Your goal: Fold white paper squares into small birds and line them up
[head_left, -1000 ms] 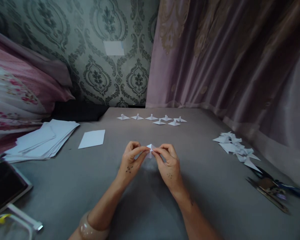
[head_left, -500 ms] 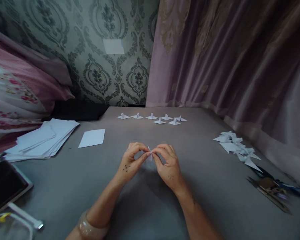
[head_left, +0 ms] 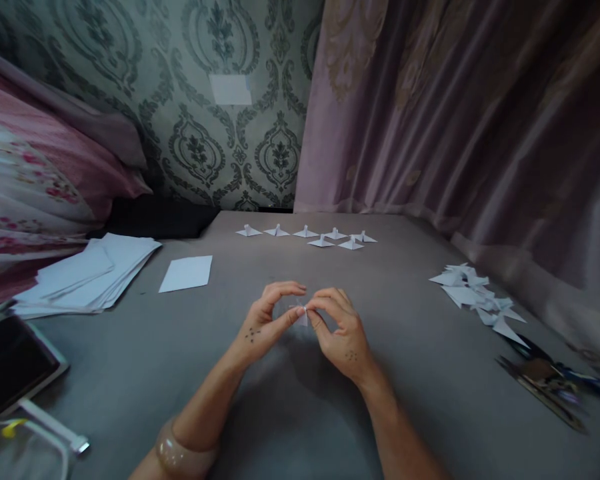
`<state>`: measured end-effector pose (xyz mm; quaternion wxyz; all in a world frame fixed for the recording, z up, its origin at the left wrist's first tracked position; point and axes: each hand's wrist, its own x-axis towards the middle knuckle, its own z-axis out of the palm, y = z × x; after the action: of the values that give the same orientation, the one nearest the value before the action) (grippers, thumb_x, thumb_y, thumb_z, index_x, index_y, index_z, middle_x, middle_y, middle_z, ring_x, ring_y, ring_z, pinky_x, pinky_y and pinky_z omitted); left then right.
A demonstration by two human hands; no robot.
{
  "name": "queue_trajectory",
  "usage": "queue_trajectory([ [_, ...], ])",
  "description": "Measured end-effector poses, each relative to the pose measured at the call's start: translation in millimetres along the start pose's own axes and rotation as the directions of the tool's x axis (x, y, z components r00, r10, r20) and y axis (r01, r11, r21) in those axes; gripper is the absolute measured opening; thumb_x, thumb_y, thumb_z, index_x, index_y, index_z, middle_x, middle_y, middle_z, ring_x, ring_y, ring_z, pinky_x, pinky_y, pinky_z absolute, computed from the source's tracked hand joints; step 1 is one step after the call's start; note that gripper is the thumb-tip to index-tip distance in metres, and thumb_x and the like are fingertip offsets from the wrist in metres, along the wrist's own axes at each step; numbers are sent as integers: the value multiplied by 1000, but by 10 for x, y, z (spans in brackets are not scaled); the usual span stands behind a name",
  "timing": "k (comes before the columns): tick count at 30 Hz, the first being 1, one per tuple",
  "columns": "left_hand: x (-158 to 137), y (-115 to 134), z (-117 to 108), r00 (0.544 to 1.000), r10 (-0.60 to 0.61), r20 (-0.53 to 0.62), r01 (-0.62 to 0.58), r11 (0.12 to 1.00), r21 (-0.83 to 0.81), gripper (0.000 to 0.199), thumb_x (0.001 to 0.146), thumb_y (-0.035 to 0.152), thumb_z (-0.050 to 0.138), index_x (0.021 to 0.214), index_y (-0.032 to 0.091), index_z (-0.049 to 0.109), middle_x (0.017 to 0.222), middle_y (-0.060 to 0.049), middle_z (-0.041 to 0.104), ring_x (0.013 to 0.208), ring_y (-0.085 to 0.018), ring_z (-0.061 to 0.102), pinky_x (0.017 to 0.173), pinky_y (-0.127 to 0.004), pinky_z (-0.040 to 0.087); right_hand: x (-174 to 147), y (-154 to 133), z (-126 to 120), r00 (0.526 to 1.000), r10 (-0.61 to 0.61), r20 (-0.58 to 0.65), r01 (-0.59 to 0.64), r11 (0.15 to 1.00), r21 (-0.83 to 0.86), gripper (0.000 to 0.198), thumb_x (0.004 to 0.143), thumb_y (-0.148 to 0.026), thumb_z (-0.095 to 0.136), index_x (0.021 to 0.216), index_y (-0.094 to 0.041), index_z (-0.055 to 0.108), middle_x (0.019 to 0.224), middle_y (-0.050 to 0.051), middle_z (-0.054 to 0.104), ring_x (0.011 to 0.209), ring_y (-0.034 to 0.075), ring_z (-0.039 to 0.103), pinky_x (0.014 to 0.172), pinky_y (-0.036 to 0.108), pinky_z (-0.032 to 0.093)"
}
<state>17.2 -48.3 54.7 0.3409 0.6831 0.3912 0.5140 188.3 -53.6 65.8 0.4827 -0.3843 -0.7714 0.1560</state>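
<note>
A small folded piece of white paper [head_left: 303,321] is between my hands above the middle of the table. My right hand [head_left: 341,330] pinches it with thumb and index finger. The thumb of my left hand [head_left: 263,323] touches the paper from the left, while its index finger is raised and parted from the thumb. Part of the paper is hidden by the fingertips, and its exact folds are too small to tell. Beyond the hands, several white origami cranes [head_left: 323,241] stand with wings spread.
A square paper sheet [head_left: 186,274] lies left of centre, near a stack of papers [head_left: 100,277]. A dark-screened device [head_left: 15,367] and a white cable [head_left: 55,427] are at left. At right lie a pile of folded papers [head_left: 475,293] and blurred scissors [head_left: 540,393].
My left index finger has lifted off the paper and parted from the thumb. My right hand keeps its pinch, and more of the paper shows below the fingertips.
</note>
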Motion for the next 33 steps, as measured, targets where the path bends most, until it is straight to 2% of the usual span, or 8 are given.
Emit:
queue_trajectory([
  [3, -1, 24, 15, 998, -43, 39, 43, 999, 2, 14, 84, 30, 62, 94, 21, 69, 95, -6, 67, 98, -20, 57, 93, -35, 41, 6, -3, 9, 1000, 24, -10, -23, 999, 38, 11, 87, -18, 55, 83, -23, 63, 81, 1, 63, 81, 16, 58, 78, 31, 45],
  [6, -10, 29, 72, 975, -219, -49, 210, 967, -146, 15, 80, 33, 67, 83, 19, 70, 82, -4, 67, 82, -17, 59, 79, -29, 46, 1, -15, 34, 984, 165, -63, -155, 978, 140, 7, 86, -23, 57, 83, -23, 63, 78, 0, 65, 77, 15, 60, 75, 29, 47],
  [9, -16, 23, 148, 901, -423, -101, 347, 839, -419, 18, 76, 35, 71, 78, 17, 68, 74, -1, 66, 68, -12, 58, 68, -25, 45, -10, -43, 43, 956, 285, -64, -260, 931, 255, 8, 87, -27, 57, 88, -21, 62, 83, 2, 67, 81, 16, 63, 77, 29, 50],
  [11, -16, 25, 189, 872, -476, -114, 351, 770, -532, 19, 73, 34, 73, 77, 16, 67, 73, 0, 66, 67, -11, 57, 67, -23, 45, -18, -66, 44, 964, 261, -53, -240, 938, 249, 8, 86, -28, 57, 89, -21, 61, 89, 3, 67, 88, 17, 63, 83, 31, 49],
  [17, -19, 36, 245, 863, -490, -122, 335, 736, -587, 16, 71, 29, 75, 78, 16, 68, 76, 0, 66, 72, -11, 58, 72, -23, 46, -41, -95, 120, 983, 142, -115, -131, 987, 98, 10, 79, -24, 66, 87, -21, 62, 95, 5, 65, 94, 19, 60, 87, 35, 47],
  [19, -25, 35, 252, 866, -483, -126, 326, 738, -590, 16, 70, 28, 76, 79, 17, 69, 79, -1, 68, 77, -11, 59, 76, -23, 46, -41, -85, 142, 980, 147, -138, -134, 987, 93, 2, 82, -21, 61, 84, -21, 63, 92, 5, 65, 91, 18, 61, 85, 34, 48],
  [24, -33, 47, 248, 871, -483, -88, 355, 743, -568, 19, 70, 29, 77, 84, 18, 72, 86, -2, 71, 84, -13, 61, 82, -24, 46, -29, -77, 122, 974, 186, -133, -165, 974, 153, 9, 84, -18, 57, 80, -21, 65, 89, 4, 65, 88, 16, 62, 82, 31, 49],
  [33, -27, 56, 231, 865, -495, -78, 367, 732, -575, 17, 69, 30, 78, 79, 18, 71, 76, 1, 67, 70, -9, 57, 69, -20, 44, -21, -69, 91, 963, 246, -107, -222, 955, 196, 9, 83, -21, 60, 75, -20, 64, 77, 1, 67, 77, 15, 63, 75, 28, 48],
])
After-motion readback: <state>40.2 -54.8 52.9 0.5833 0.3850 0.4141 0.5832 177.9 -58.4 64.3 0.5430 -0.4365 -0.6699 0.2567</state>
